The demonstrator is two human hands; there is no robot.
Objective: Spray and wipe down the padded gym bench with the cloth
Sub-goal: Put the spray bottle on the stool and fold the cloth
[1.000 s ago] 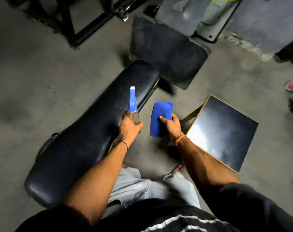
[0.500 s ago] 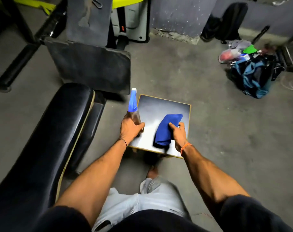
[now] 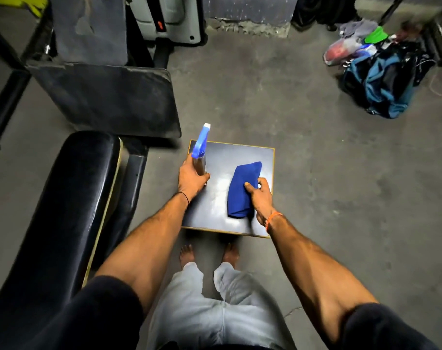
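The black padded gym bench (image 3: 63, 210) runs along the left, from the lower left up to its rounded end. My left hand (image 3: 190, 179) grips a spray bottle (image 3: 200, 147) with a blue trigger head, held upright over the left edge of a small dark square table (image 3: 214, 205). My right hand (image 3: 260, 197) holds a folded blue cloth (image 3: 241, 189), which lies on or just above the tabletop. Both hands are to the right of the bench and apart from it.
A dark flat pad (image 3: 108, 99) on a machine frame stands behind the bench end. A blue bag (image 3: 384, 84) and loose clothes lie on the concrete floor at the upper right. My bare feet (image 3: 207, 253) stand just in front of the small table.
My view has turned right, away from the bench, to the small table. Both hands have come over the tabletop, and the cloth has come down toward its surface.
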